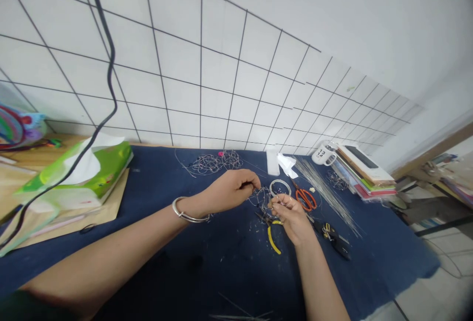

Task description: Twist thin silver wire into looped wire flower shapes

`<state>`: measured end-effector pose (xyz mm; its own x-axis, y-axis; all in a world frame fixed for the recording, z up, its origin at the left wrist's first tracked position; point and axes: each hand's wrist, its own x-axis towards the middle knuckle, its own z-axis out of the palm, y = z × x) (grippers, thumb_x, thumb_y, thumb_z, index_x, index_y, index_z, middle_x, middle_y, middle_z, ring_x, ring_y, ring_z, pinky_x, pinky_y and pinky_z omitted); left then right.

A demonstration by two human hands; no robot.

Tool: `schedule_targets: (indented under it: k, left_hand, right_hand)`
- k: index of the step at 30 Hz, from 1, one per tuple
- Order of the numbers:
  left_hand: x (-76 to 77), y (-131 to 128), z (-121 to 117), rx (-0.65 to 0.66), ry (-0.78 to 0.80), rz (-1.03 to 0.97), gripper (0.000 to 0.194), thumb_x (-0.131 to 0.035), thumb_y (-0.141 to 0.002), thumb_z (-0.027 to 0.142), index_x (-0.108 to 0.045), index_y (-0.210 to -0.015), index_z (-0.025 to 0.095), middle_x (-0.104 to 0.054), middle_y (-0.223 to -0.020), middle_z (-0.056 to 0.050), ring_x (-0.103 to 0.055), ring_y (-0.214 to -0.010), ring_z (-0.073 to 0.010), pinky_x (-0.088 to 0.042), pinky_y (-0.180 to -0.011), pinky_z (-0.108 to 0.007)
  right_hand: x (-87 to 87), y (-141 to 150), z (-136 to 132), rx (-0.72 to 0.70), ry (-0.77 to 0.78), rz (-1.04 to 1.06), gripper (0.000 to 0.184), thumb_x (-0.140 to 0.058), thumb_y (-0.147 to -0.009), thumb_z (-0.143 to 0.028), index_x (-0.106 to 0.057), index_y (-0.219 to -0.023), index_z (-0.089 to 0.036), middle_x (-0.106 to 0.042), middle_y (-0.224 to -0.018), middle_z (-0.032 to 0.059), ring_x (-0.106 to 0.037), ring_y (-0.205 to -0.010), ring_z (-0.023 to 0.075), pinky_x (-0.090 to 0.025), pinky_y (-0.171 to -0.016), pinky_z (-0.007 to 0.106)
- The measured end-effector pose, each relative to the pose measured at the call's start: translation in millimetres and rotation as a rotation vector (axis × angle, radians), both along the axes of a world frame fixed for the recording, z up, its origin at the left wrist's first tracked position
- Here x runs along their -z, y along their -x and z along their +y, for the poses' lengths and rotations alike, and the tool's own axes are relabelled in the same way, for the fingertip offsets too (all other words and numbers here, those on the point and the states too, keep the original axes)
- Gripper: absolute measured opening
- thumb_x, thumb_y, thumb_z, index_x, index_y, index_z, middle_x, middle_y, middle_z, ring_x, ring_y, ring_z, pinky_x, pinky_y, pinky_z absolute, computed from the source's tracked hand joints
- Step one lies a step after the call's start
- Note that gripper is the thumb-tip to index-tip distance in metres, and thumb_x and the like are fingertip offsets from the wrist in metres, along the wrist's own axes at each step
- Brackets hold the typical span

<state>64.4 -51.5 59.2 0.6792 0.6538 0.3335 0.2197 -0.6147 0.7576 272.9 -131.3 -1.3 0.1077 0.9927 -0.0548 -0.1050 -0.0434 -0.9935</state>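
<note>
My left hand (232,193), a metal bangle on its wrist, hovers over the dark blue cloth (177,281). Its fingers are curled together, and what they hold, if anything, cannot be made out. To its right, my right hand (293,217) pinches a thin wire (275,204) between thumb and fingers. A tangle of fine wire (261,197) lies between and behind the hands. Close behind the right hand is a pale ring (280,181). Yellow-handled pliers (274,240) lie just beside that hand, their jaws partly hidden. Orange-handled scissors (306,199) rest to the right.
Several wire coils (214,162) lie along the wall. A bundle of straight wires (328,195) spreads at right, near a black-handled tool (336,242). A white mug (323,154) and stacked books (364,173) stand beyond. At left is a tissue pack (111,168); a black cable (110,75) hangs down.
</note>
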Motion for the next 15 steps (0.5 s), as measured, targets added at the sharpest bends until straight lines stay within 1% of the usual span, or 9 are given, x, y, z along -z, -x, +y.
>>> schedule_targets:
  k: [4, 9, 15]
  left_hand:
    - [0.6, 0.0, -0.8, 0.003, 0.007, -0.015, 0.027, -0.039, -0.074, 0.012, -0.062, -0.086, 0.019, -0.064, -0.083, -0.003, -0.055, -0.073, -0.0126, -0.042, -0.065, -0.025]
    - [2.6, -1.3, -0.4, 0.011, 0.0, -0.027, 0.027, -0.039, -0.074, 0.011, -0.062, -0.086, 0.019, -0.064, -0.082, -0.003, -0.055, -0.072, -0.0124, -0.042, -0.064, -0.024]
    - [6.1, -2.6, 1.0, 0.01, 0.015, -0.039, 0.028, -0.04, -0.074, 0.013, -0.063, -0.088, 0.019, -0.064, -0.082, -0.003, -0.055, -0.07, -0.0121, -0.042, -0.063, -0.024]
  right_hand:
    - [1.2, 0.4, 0.7, 0.029, -0.01, -0.03, 0.021, -0.07, -0.066, -0.034, -0.064, -0.078, -0.018, -0.063, -0.075, 0.0023, -0.054, -0.066, 0.0128, -0.04, -0.064, 0.025]
    - [-1.7, 1.0, 0.8, 0.047, -0.003, -0.008, 0.022, -0.063, -0.074, -0.04, -0.064, -0.077, -0.018, -0.063, -0.076, 0.0034, -0.055, -0.066, 0.0132, -0.041, -0.063, 0.026]
    - [-0.7, 0.4, 1.6, 0.063, 0.033, 0.043, 0.025, -0.064, -0.072, -0.041, -0.066, -0.079, -0.017, -0.064, -0.08, 0.0052, -0.058, -0.071, 0.0156, -0.042, -0.063, 0.027]
